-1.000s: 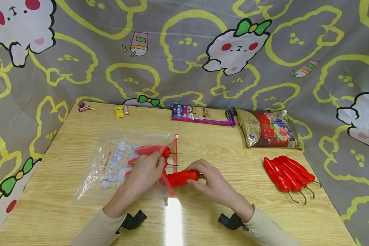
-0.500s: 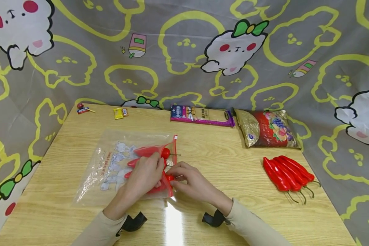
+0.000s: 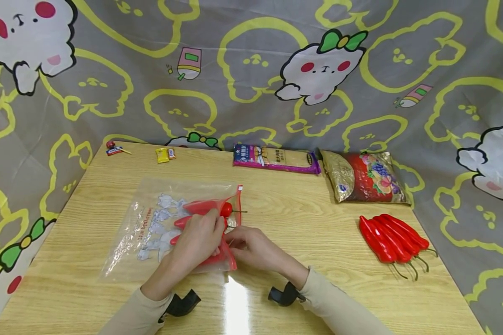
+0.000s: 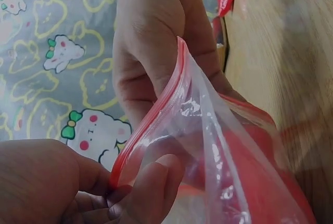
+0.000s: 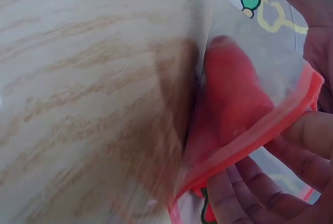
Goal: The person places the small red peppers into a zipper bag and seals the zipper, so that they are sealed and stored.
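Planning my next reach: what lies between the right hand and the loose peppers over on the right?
Bare tabletop only, between the right hand and the loose peppers; the head view shows it.

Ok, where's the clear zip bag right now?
In the head view, the clear zip bag lies left of centre on the table, nearer than the yellow packet, with the left hand over it and the right hand at its red-edged mouth.

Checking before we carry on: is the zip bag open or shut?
Open: the zip bag has its red-edged mouth parted in the left wrist view, and a pepper stem pokes out past it in the head view.
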A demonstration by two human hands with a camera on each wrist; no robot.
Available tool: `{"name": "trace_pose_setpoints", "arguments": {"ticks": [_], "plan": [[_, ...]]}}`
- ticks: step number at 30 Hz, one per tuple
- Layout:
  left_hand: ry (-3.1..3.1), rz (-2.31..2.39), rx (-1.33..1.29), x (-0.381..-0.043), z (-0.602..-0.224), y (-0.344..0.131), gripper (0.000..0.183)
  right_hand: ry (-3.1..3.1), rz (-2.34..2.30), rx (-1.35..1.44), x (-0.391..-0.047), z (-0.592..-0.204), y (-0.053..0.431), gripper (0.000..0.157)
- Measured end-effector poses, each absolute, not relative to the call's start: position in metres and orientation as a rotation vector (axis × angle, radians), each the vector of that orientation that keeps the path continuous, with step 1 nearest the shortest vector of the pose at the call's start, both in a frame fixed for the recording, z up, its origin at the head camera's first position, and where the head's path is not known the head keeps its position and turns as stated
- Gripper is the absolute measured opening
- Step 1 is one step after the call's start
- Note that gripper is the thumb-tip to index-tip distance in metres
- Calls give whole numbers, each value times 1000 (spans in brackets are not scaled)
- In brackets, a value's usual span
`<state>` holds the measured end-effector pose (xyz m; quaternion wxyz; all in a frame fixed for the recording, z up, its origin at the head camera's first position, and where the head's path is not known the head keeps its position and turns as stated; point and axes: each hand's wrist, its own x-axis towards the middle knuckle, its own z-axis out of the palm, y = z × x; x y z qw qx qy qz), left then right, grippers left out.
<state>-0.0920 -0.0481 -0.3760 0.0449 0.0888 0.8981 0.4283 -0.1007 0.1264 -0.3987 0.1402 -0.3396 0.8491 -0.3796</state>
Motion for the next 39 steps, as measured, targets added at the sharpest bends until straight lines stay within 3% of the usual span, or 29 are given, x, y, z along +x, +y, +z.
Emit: {"name": "trace_pose_setpoints", "arguments": {"ticks": [10, 19, 27, 31, 39], "plan": [[2774, 1297, 275, -92, -376, -48, 18, 2839, -1010, -919, -93, -383, 182, 25], [2811, 1244, 254, -92, -377, -49, 17, 3467, -492, -662, -85, -392, 295, 27], [2785, 1240, 234, -93, -376, -49, 17, 3625, -50, -288, -69, -393, 382, 34], [2793, 1237, 236, -93, -377, -48, 17, 3580, 71, -110, -60, -396, 402, 36], [2812, 1227, 235, -93, -377, -48, 18, 3423, 76, -23, -54, -405, 406, 41]]}}
